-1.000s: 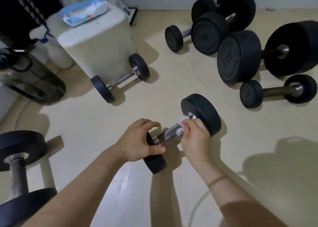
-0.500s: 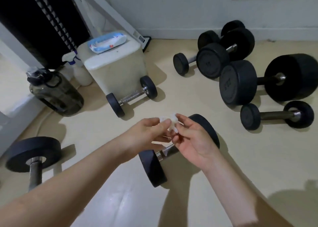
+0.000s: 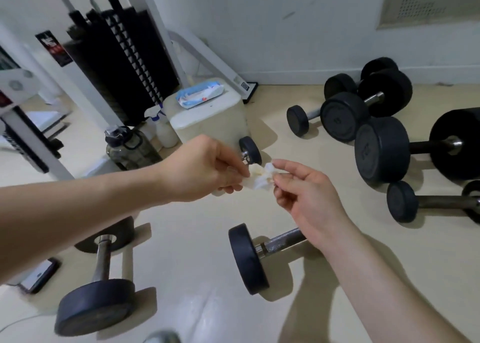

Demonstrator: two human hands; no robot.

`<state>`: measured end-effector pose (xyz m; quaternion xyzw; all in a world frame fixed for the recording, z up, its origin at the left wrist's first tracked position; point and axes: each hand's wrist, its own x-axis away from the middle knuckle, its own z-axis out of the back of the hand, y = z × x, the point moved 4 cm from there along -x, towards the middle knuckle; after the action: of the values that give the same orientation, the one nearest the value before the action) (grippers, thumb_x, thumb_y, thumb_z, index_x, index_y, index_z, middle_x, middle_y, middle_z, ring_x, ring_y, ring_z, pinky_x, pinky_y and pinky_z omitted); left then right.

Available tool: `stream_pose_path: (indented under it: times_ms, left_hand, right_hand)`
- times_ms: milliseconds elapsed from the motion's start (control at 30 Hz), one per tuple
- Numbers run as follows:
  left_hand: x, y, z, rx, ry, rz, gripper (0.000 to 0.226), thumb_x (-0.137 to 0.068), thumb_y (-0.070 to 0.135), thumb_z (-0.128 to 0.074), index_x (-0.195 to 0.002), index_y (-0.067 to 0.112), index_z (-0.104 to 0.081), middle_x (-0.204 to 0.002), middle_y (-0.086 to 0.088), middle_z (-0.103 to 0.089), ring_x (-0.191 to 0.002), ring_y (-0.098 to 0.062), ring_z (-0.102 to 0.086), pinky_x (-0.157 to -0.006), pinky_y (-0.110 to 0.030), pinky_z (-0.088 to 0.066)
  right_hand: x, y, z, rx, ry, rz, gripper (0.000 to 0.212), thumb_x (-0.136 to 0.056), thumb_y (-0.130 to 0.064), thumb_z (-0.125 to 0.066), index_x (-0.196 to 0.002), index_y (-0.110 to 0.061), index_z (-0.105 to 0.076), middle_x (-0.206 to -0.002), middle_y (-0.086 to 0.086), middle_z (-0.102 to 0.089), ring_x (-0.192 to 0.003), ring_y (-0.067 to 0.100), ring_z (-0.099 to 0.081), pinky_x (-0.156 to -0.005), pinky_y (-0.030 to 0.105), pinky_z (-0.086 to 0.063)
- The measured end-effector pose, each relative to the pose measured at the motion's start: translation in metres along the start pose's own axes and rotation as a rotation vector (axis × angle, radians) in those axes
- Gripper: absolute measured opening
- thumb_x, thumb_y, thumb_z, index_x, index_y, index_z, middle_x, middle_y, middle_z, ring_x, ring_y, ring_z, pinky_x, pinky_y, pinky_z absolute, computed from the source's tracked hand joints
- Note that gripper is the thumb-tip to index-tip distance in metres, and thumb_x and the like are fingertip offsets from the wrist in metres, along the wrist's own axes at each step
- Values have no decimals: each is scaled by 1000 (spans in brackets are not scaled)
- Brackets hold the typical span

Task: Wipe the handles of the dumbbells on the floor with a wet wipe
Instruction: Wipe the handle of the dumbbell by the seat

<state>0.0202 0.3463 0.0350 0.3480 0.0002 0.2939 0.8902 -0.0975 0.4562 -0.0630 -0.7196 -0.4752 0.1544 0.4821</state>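
Both hands have come up off the nearest dumbbell since a second ago, when one steadied its near plate and the other rubbed its handle. It now lies untouched on the floor below the right wrist, its far plate hidden behind the forearm. The view has also tipped upward, bringing a weight-stack machine into sight at the floor's far left edge. The wet wipe, white and crumpled, is held in the air between the hands. The left hand pinches its left side with thumb and curled fingertips. The right hand pinches its right side between thumb and forefinger, the other fingers curled loosely beneath. Behind the hands a pale block stands on the floor with a pack of wipes on top. A small dumbbell is touching the block, with only one of its plates showing. A spray bottle and a dark water jug stand just left of the block. Along the floor's far right edge, by the wall, lies a cluster of dumbbells. Toward the near left corner are another dumbbell and a phone.
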Motion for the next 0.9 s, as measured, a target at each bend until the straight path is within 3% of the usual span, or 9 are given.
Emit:
stream_pose_path:
  times_ms: [100,167,233,333,433,533,634,734,900]
  left_hand:
    - [-7,-16,0,24,-56,43,9,-88,11,-65,-90,12,-74,-70,0,-74,-65,-13,-67,-62,-21,-55]
    - [-17,-33,1,105,-29,70,9,-89,17,-65,-87,12,-72,-69,-1,-72,-64,-12,-65,-61,-22,-53]
    - [-32,-49,0,207,-21,86,18,-90,26,-64,-89,8,-70,-72,-2,-72,-68,-15,-64,-70,-32,-53]
    - [-54,-63,-8,364,-94,61,27,-91,28,-61,-88,1,-64,-72,-6,-68,-62,-12,-61,-63,-29,-49]
    - [-71,-72,-18,493,-115,65,26,-91,30,-60,-77,9,-58,-66,-7,-60,-47,-6,-53,-46,-15,-38]
    - [-94,-97,-17,620,-115,45,35,-92,35,-57,-74,5,-56,-59,-7,-55,-42,-6,-46,-40,-12,-33]
    - [-116,-129,-9,792,-117,-7,55,-81,48,-65,-79,-6,-63,-49,-4,-49,-50,-14,-42,-49,-17,-35]
    - [-132,-163,0,947,-196,-60,51,-65,59,-77,-53,13,-57,-44,-2,-42,-49,-20,-35,-59,-30,-22]
    - [-142,-207,12,775,-420,-80,47,-60,50,-85,-50,16,-55,-48,-8,-55,-61,-33,-35,-59,-49,-15]
  right_hand:
    - [-4,-13,-2,561,65,165,36,-87,2,-58,-114,-23,-63,-75,0,-57,-63,9,-54,-67,24,-49]
    - [-7,-24,-10,822,-6,259,47,-84,-7,-64,-122,-34,-56,-98,-6,-58,-86,4,-55,-82,24,-47]
    - [-12,-27,-22,953,-221,158,72,-77,-21,-76,-135,-42,-39,-124,-18,-47,-111,-4,-46,-89,21,-42]
    - [-29,-16,-41,905,-375,-53,84,-71,-26,-82,-137,-42,-33,-124,-18,-53,-109,2,-56,-91,26,-47]
    - [-50,-8,-45,920,-186,11,47,-76,-16,-78,-116,-27,-56,-90,1,-71,-78,11,-66,-82,32,-54]
    - [-76,-4,-51,996,-97,-14,11,-79,-12,-72,-89,-17,-71,-74,6,-70,-69,13,-61,-73,34,-53]
    - [-105,-11,-61,956,-36,-94,7,-83,-12,-69,-84,-16,-73,-71,1,-64,-66,10,-54,-60,24,-44]
    - [-135,-6,-79,783,-29,-225,14,-88,-14,-66,-99,-10,-72,-79,4,-65,-68,11,-57,-54,20,-47]
    - [-180,1,-98,449,113,-284,13,-97,-14,-48,-89,-8,-56,-95,19,-72,-77,22,-65,-53,24,-49]
